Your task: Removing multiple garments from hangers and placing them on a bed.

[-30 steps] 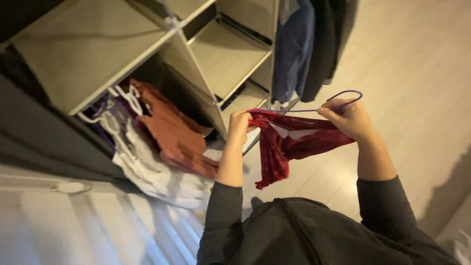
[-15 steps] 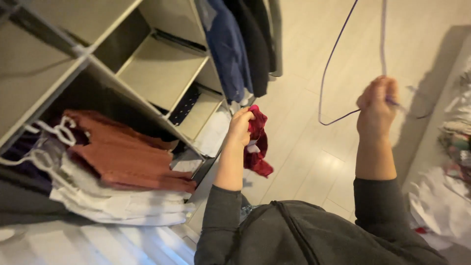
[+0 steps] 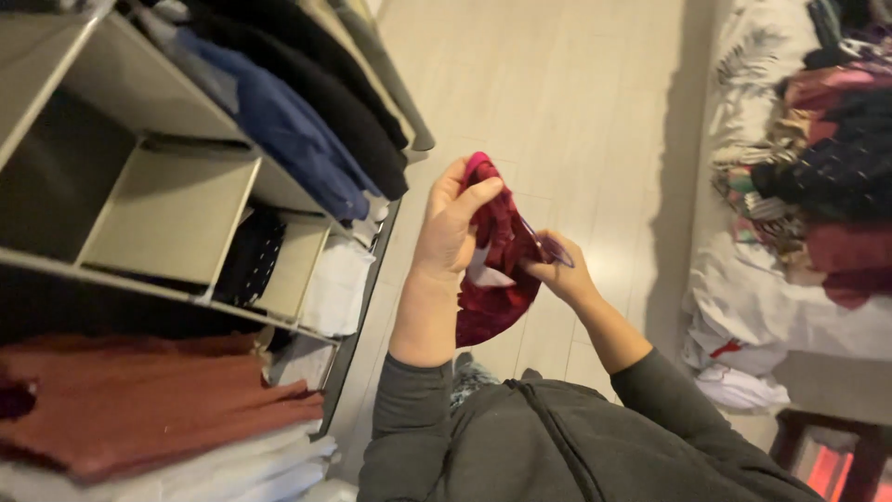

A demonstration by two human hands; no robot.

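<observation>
Hanger gone, both hands [image 3: 452, 232] on garment [image 3: 492, 279]

A home bedroom or closet area. An open shelf unit [image 3: 177, 200] stands on pale plank flooring [image 3: 557, 102]; folded garments [image 3: 139, 409] lie in its lower compartments, and dark hung clothes [image 3: 297, 102] sit just beside its upper end. Across the floor from the unit, a heap of mixed clothing [image 3: 818, 158] rests on white bedding [image 3: 780, 316].
</observation>
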